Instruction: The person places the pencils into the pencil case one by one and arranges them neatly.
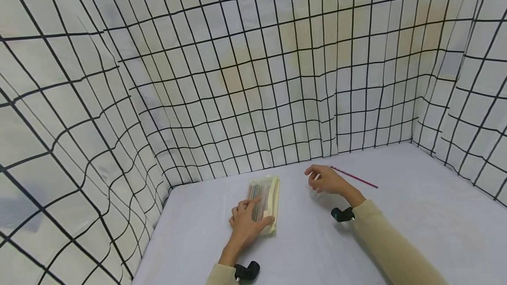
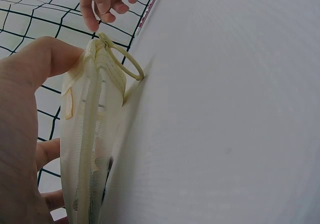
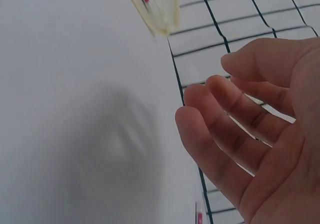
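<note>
A pale yellow, see-through mesh pencil case (image 1: 272,197) lies on the white tabletop, with several slim, pencil-like sticks visible inside. My left hand (image 1: 246,225) holds it from above, its thumb at the zipped right edge and its fingers spread over the left side. In the left wrist view, a loop (image 2: 132,66) hangs from one end of the case. My right hand (image 1: 326,179) hovers over the table to the right of the case, fingers loosely bent and holding nothing. Just beyond it lies a thin red pencil-like stick (image 1: 354,177).
White walls with a black grid (image 1: 253,78) enclose the table at the back and sides. The white tabletop (image 1: 309,250) stretches between the hands and off to the right. Each wrist carries a small black camera (image 1: 247,271).
</note>
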Demonstrator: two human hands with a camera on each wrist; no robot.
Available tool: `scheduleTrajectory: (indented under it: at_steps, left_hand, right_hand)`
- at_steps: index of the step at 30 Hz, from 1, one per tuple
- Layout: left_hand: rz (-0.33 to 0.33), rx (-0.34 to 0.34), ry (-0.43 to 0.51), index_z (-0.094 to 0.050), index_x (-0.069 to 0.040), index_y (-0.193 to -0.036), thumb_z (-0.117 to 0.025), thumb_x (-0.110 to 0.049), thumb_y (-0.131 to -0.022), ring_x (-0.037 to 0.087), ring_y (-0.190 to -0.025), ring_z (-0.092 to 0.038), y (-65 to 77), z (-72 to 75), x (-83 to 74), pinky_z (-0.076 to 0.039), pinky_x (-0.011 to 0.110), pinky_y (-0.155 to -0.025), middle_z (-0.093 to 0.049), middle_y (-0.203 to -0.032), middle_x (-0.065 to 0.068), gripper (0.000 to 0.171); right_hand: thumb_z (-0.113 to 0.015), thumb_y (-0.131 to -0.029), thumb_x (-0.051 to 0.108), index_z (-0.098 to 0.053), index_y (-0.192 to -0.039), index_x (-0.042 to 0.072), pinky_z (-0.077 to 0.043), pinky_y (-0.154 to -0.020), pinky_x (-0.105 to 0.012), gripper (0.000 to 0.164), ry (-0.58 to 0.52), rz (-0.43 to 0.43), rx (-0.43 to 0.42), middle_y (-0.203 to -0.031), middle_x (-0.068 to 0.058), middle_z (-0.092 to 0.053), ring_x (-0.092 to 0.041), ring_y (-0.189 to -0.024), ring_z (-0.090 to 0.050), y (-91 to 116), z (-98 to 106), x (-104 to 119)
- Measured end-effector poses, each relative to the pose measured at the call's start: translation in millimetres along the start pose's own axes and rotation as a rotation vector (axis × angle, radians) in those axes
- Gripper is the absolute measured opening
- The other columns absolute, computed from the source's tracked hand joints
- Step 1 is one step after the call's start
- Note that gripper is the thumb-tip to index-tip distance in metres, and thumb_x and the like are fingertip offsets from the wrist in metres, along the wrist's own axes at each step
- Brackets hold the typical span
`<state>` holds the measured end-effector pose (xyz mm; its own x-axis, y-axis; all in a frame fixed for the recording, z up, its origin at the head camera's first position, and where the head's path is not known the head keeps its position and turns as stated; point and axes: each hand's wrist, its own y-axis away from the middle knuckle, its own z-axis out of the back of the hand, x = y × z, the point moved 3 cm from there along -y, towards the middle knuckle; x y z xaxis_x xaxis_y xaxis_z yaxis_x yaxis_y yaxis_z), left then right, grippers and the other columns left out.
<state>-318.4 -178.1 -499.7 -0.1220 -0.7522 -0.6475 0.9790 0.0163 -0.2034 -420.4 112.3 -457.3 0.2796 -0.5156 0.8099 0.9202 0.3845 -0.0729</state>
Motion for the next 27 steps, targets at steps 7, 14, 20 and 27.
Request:
scheduleTrajectory:
  at_steps: [7,14,20,27]
  left_hand:
    - [-0.001,-0.002,0.001,-0.055,-0.026,-0.148,-0.076,-0.055,-0.079,0.036,-0.126,-0.035,0.5,0.9,0.9,-0.026,0.062,-0.1,-0.044,-0.146,0.014,0.078]
    - [0.0,-0.002,0.002,-0.055,-0.026,-0.148,-0.076,-0.055,-0.078,0.036,-0.125,-0.035,0.0,1.7,1.5,-0.026,0.062,-0.1,-0.045,-0.146,0.014,0.078]
    - [-0.004,0.001,-0.001,-0.054,-0.026,-0.148,-0.076,-0.056,-0.079,0.035,-0.126,-0.035,-0.7,1.2,2.7,-0.026,0.061,-0.1,-0.044,-0.146,0.014,0.079]
    - [-0.003,-0.001,0.014,-0.055,-0.025,-0.147,-0.077,-0.054,-0.078,0.036,-0.125,-0.035,-0.5,0.8,2.0,-0.025,0.061,-0.1,-0.045,-0.145,0.014,0.078]
  right_hand:
    - [-0.063,-0.096,0.005,-0.06,-0.13,0.0,-0.056,-0.071,-0.032,0.034,0.116,0.014,-0.011,-0.103,-0.009,-0.064,-0.019,-0.083,-0.06,7,23,-13]
    - [-0.066,-0.093,0.004,-0.063,-0.128,0.002,-0.048,-0.069,-0.032,0.036,0.237,0.037,-0.051,-0.103,-0.009,-0.067,-0.021,-0.086,-0.058,14,42,-22]
    - [-0.068,-0.09,0.003,-0.063,-0.13,0.001,-0.049,-0.072,-0.032,0.04,0.27,0.033,-0.066,-0.109,-0.014,-0.069,-0.023,-0.091,-0.059,19,55,-33]
    - [-0.069,-0.089,0.004,-0.063,-0.131,0.002,-0.05,-0.072,-0.032,0.042,0.342,0.02,-0.075,-0.113,-0.016,-0.068,-0.024,-0.094,-0.062,25,68,-46]
